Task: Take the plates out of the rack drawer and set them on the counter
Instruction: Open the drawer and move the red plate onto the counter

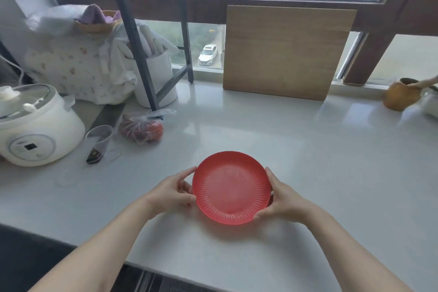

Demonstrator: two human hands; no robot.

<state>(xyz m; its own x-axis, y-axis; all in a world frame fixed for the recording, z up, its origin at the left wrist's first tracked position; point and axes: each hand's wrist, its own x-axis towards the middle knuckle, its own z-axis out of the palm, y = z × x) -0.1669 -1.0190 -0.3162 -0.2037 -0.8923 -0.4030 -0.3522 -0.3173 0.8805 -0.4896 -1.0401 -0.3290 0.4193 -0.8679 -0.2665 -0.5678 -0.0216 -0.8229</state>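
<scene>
A round red plate [231, 188] with a ribbed rim is over the pale counter [320, 149], near its front edge. My left hand [174, 193] grips the plate's left rim and my right hand [283, 200] grips its right rim. A soft shadow lies under the plate; I cannot tell whether it rests on the counter or hovers just above it. At the bottom edge, below the counter, a dark strip of the rack drawer [151, 280] shows; its contents are hidden.
A white rice cooker [35, 130], a clear plastic cup [100, 137] and a bag of red produce [142, 129] sit at the left. A black metal rack [142, 38] stands behind them. A wooden board [284, 51] leans on the window; a wooden cup [400, 95] is far right.
</scene>
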